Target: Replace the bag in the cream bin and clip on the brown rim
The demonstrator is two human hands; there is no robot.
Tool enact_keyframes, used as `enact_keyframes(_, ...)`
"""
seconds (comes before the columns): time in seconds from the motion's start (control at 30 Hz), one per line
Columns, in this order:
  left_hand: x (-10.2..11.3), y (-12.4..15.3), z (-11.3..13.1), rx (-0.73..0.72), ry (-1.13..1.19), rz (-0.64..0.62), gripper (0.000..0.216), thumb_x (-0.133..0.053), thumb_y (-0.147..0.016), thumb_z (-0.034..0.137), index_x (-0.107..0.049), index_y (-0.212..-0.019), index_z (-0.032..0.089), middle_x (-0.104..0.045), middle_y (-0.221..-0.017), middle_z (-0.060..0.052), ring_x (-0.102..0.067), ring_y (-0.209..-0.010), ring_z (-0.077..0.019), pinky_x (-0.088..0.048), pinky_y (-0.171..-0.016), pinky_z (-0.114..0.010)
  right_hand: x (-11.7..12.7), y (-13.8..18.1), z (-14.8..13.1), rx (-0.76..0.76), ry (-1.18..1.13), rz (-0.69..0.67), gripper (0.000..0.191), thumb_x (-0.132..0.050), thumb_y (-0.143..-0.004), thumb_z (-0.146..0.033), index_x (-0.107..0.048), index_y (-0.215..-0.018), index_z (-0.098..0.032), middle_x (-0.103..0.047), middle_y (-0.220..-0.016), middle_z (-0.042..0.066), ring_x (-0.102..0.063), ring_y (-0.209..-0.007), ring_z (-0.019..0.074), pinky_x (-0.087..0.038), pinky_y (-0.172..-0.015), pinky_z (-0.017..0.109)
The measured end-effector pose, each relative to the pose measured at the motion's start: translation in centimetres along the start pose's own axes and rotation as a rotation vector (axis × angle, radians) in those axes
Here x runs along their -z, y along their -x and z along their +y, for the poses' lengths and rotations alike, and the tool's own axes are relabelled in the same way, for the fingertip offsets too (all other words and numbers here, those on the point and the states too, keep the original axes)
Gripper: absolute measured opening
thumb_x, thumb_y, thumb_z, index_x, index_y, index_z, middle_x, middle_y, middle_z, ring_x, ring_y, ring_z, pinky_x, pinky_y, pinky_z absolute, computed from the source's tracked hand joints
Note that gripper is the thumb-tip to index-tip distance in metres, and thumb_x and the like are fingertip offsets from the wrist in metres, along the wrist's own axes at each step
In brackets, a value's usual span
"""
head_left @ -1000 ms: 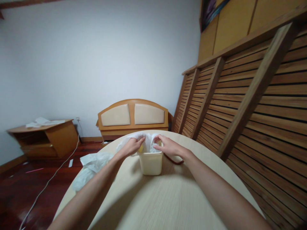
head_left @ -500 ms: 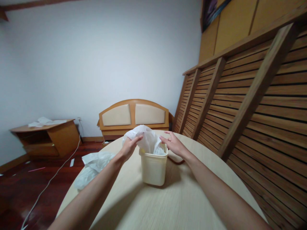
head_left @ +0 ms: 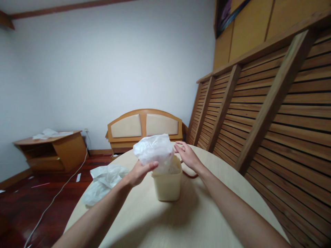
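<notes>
A cream plastic bin [head_left: 167, 187] stands upright on the round table. A white translucent plastic bag [head_left: 155, 150] bunches up above its rim, and the bag's lower part goes into the opening. My left hand [head_left: 141, 172] is closed on the bag's near left side, thumb on top, beside the rim. At the bag's right edge, my right hand [head_left: 187, 155] has its fingers bent in a pinch above the bin's far right corner; the bit of bag between them hardly shows. A second crumpled plastic bag [head_left: 104, 181] lies beyond my left forearm.
The pale round table [head_left: 207, 220] carries everything. A brown loop [head_left: 190, 175] lies behind the bin, to its right. Beyond are a headboard [head_left: 144, 125], a low cabinet [head_left: 55, 151] on the left and a slatted wooden panel [head_left: 258, 113] on the right. A cable [head_left: 58, 194] trails over the floor.
The plastic bag has been gathered and tipped toward me, with its bulk now over the bin's opening. My left hand has come lower and nearer. The right hand has barely moved.
</notes>
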State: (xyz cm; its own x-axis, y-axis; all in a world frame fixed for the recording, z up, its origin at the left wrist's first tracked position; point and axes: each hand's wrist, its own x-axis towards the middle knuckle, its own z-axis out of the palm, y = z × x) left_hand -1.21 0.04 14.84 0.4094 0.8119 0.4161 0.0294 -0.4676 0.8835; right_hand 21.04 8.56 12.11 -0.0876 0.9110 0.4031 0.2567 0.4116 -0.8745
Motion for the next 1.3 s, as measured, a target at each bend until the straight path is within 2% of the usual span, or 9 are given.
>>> enact_keyframes(0.17,-1.0,2.4,2.7,-0.111,-0.462,-0.501,0.058,-0.07,-0.076,0.057,-0.067,-0.122,0.022,-0.068,-0.126,-0.009,-0.054,-0.126,-0.0339,-0.038,-0.113,-0.043,2.2,0.7,-2.9,0.069,-0.026,-0.048,0.062,-0.033,-0.095,-0.067,-0.067,-0.113,-0.019,-0.068,-0.11,0.011,-0.061,-0.108,0.0257,-0.045,-0.097,0.041)
enact_keyframes(0.33,-1.4,3.1,4.0,-0.191,-0.468,-0.627,0.058,-0.071,-0.072,0.065,-0.07,-0.105,0.017,-0.07,-0.111,-0.011,-0.063,-0.104,-0.0293,-0.044,-0.104,-0.036,3.7,3.1,-4.6,0.068,-0.043,-0.334,0.055,-0.053,-0.087,-0.066,-0.067,-0.109,-0.017,-0.067,-0.101,0.009,-0.062,-0.095,0.0242,-0.049,-0.086,0.038)
enact_keyframes(0.43,-1.3,3.5,3.9,-0.146,-0.452,-0.571,0.065,-0.043,-0.087,0.074,-0.071,-0.098,0.017,-0.07,-0.104,-0.012,-0.062,-0.102,-0.0282,-0.044,-0.102,-0.036,3.7,4.9,-5.7,0.089,0.035,-0.412,0.055,-0.067,-0.081,-0.059,-0.064,-0.117,-0.018,-0.066,-0.095,0.006,-0.061,-0.087,0.0217,-0.049,-0.078,0.034)
enact_keyframes(0.53,-2.0,3.7,3.1,-0.012,-0.399,-0.337,0.072,-0.021,-0.095,0.07,-0.071,-0.092,0.017,-0.07,-0.098,-0.011,-0.061,-0.099,-0.0261,-0.045,-0.098,-0.037,3.0,6.7,-7.0,0.169,0.182,-0.38,0.061,-0.078,-0.073,-0.052,-0.06,-0.121,-0.021,-0.066,-0.095,0.004,-0.06,-0.085,0.0203,-0.048,-0.074,0.031)
enact_keyframes(0.73,-3.8,2.6,-0.5,0.161,-0.055,-0.012,0.045,-0.067,-0.083,0.054,-0.065,-0.105,0.014,-0.07,-0.094,-0.009,-0.063,-0.084,-0.0216,-0.051,-0.077,-0.03,1.4,8.6,-8.4,0.225,0.398,-0.235,0.012,-0.065,-0.081,-0.03,-0.059,-0.079,-0.02,-0.063,-0.075,0.001,-0.056,-0.068,0.0157,-0.043,-0.063,0.027)
enact_keyframes(0.93,-1.0,2.3,0.2,0.129,0.119,0.461,0.034,-0.073,-0.073,0.045,-0.056,-0.081,0.017,-0.056,-0.065,0.003,-0.049,-0.054,-0.0097,-0.039,-0.048,-0.019,4.7,8.2,-7.2,0.194,0.199,0.059,0.03,-0.054,-0.087,-0.042,-0.045,-0.066,-0.022,-0.052,-0.061,-0.002,-0.049,-0.058,0.0137,-0.039,-0.054,0.026)
enact_keyframes(1.03,1.2,3.4,0.0,0.111,0.21,0.668,0.03,-0.071,-0.067,0.037,-0.049,-0.075,0.02,-0.049,-0.058,0.008,-0.042,-0.046,-0.0071,-0.035,-0.042,-0.018,7.6,8.6,-5.4,0.138,0.312,0.048,0.037,-0.048,-0.089,-0.043,-0.046,-0.058,-0.022,-0.057,-0.061,0.002,-0.054,-0.06,0.016,-0.041,-0.058,0.028)
enact_keyframes(1.17,3.4,5.9,-2.2,0.385,0.1,0.546,0.026,-0.065,-0.068,0.037,-0.046,-0.073,0.02,-0.041,-0.051,0.01,-0.044,-0.042,-0.0079,-0.036,-0.043,-0.019,10.3,10.6,-2.1,-0.121,0.655,-0.257,0.042,-0.051,-0.088,-0.044,-0.057,-0.053,-0.02,-0.06,-0.054,0.004,-0.054,-0.051,0.0166,-0.034,-0.05,0.029)
enact_keyframes(1.3,4.5,7.6,-4.5,0.606,-0.137,0.182,0.061,-0.072,-0.067,0.038,-0.051,-0.122,0.019,-0.07,-0.1,-0.01,-0.069,-0.084,-0.024,-0.053,-0.062,-0.031,10.8,12.2,0.0,-0.146,0.841,-0.388,0.035,-0.067,-0.078,-0.055,-0.068,-0.067,-0.022,-0.067,-0.06,0.006,-0.058,-0.049,0.0202,-0.035,-0.047,0.03)
